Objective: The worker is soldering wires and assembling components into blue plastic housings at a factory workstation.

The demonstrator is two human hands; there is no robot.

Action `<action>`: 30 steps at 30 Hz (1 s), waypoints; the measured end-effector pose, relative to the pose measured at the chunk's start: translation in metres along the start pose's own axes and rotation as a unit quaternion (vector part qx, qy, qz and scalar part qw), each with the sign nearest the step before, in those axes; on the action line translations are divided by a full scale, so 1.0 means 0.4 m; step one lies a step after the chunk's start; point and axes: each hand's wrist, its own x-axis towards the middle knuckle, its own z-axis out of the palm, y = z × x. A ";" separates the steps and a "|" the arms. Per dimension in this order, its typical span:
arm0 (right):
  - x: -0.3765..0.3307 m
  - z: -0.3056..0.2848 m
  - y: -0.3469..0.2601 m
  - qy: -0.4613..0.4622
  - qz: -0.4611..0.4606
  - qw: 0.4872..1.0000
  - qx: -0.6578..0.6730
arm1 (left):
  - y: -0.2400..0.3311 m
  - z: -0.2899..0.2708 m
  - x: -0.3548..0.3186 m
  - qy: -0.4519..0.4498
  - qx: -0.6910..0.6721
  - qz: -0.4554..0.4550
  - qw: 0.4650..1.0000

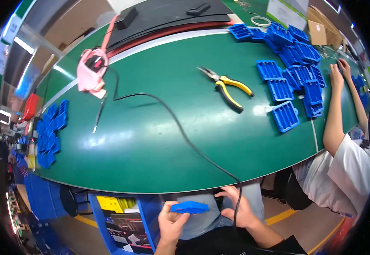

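Head camera is looking down past the near edge of a green workbench [151,140] to the person's lap, where both hands are working below the table edge. Their left hand [171,221] is pinching a flat blue plastic tray [190,207] by its left end, holding it level just above the knees. Their right hand [238,207] is curling loosely around a black cable [180,131] that is running up over the bench toward a pink holder [90,73]. Yellow-handled pliers [227,86] are lying mid-table, well apart from both hands. More blue trays [293,63] are sitting heaped at the far right, near a co-worker's arm [336,110]; another stack of blue pieces [51,131] is lining the left edge.
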 end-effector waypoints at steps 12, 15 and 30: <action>0.081 0.093 -0.016 0.054 0.062 0.996 0.034 | -0.110 0.110 0.077 0.016 -0.125 -0.015 0.992; 0.108 0.079 0.009 0.074 0.084 0.990 0.084 | -0.130 0.099 0.097 0.023 -0.083 -0.021 0.996; 0.108 0.108 0.067 0.090 -0.019 0.992 0.091 | -0.080 0.073 0.072 0.000 0.076 0.001 0.997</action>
